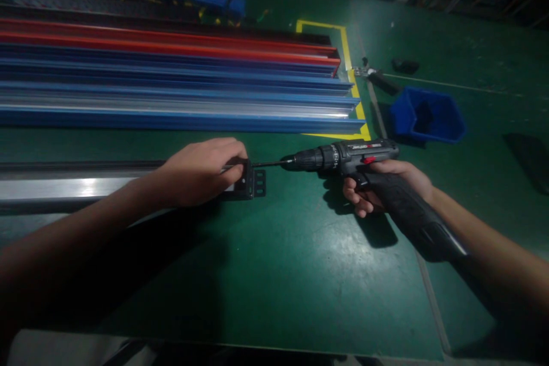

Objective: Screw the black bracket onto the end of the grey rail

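My right hand [377, 186] grips a black cordless drill [364, 154] by its handle, its fingers around the trigger area. The long thin bit [270, 163] points left and its tip meets the black slotted end bracket [259, 183]. That bracket sits at the right end of a silver and black metal profile [86, 187] lying on the green table. My left hand [206, 171] is closed over the profile's end, with thumb and forefinger pressed at the bracket. Exactly where the bit's tip touches is too small to tell.
Several blue metal profiles [180, 120] and a red one [171, 40] lie behind, by yellow tape [346, 46]. A blue bin [429, 117], a dark-handled tool [381, 80] and a small black object [405, 65] stand at the back right. The green table's [300, 286] front edge runs below.
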Available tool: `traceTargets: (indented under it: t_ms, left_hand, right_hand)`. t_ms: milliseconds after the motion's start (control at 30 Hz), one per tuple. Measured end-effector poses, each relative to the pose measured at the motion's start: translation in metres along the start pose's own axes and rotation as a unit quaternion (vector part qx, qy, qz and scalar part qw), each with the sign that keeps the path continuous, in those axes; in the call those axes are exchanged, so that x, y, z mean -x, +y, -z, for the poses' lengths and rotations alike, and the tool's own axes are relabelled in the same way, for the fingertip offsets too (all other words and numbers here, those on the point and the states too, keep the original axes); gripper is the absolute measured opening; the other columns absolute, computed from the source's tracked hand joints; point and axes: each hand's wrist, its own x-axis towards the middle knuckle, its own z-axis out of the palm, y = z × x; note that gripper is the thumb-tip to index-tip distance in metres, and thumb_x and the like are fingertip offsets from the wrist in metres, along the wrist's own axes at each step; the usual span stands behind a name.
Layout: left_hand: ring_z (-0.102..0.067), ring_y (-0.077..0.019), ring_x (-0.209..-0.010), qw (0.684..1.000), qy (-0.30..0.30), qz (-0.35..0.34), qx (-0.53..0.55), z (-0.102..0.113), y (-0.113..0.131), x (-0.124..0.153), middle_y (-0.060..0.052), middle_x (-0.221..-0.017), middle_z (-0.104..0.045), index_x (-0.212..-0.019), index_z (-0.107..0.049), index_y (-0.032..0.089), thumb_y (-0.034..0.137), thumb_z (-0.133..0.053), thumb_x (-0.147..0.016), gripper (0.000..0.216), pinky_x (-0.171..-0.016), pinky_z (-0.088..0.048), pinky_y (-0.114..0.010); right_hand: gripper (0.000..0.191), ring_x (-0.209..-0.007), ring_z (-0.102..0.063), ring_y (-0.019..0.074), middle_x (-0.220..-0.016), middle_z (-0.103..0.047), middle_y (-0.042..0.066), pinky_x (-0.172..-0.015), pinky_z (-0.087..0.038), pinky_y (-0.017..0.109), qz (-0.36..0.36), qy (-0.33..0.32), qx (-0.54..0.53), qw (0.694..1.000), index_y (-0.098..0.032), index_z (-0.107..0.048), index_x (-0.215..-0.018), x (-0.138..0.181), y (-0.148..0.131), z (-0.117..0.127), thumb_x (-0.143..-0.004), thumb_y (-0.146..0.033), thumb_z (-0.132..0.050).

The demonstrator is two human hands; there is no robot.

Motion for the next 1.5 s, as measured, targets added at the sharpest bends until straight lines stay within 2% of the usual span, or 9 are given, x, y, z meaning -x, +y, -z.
traceTargets:
  t_ms: [400, 633, 867, 1500]
  left_hand:
    - [-0.06, -0.0244, -0.09, 1.0, -0.002, 0.001, -0.001, 0.0, 0.001, 0.0, -0.005, -0.102, -0.065, -0.099, -0.062, 0.024, 0.041, -0.043, -0.096, 0.026, -0.075, -0.04, -0.035]
    - [-0.06, -0.0239, -0.091, 1.0, 0.002, -0.002, -0.008, 0.0, 0.002, -0.001, -0.004, -0.102, -0.065, -0.099, -0.063, 0.023, 0.041, -0.042, -0.096, 0.027, -0.076, -0.041, -0.034]
    - [-0.06, -0.0243, -0.091, 1.0, 0.003, -0.004, 0.0, 0.001, 0.002, 0.0, -0.005, -0.102, -0.066, -0.1, -0.063, 0.022, 0.04, -0.042, -0.095, 0.028, -0.077, -0.041, -0.034]
    - [-0.059, -0.0235, -0.089, 0.997, 0.014, -0.072, 0.001, -0.002, -0.007, 0.002, -0.006, -0.099, -0.063, -0.101, -0.06, 0.02, 0.039, -0.038, -0.098, 0.029, -0.075, -0.041, -0.034]
  right_hand:
    - [0.041, -0.087, -0.07, 0.0208, -0.106, -0.071, 0.013, -0.091, -0.056, 0.039, 0.003, 0.009, 0.001, 1.0, -0.009, -0.059, -0.114, 0.0, 0.0, -0.002, -0.092, -0.044, -0.058]
    - [0.045, -0.088, -0.071, 0.022, -0.107, -0.071, 0.015, -0.092, -0.056, 0.04, 0.013, -0.012, 0.007, 1.0, -0.006, -0.06, -0.116, -0.001, 0.0, 0.0, -0.093, -0.044, -0.06]
    - [0.044, -0.089, -0.071, 0.0208, -0.108, -0.071, 0.014, -0.093, -0.056, 0.038, 0.008, -0.016, 0.005, 1.0, -0.007, -0.061, -0.116, 0.0, 0.0, 0.001, -0.094, -0.046, -0.062]
    - [0.04, -0.084, -0.07, 0.02, -0.104, -0.072, 0.012, -0.09, -0.056, 0.039, 0.001, 0.027, 0.011, 1.0, -0.012, -0.062, -0.112, 0.001, -0.001, -0.005, -0.09, -0.045, -0.065]
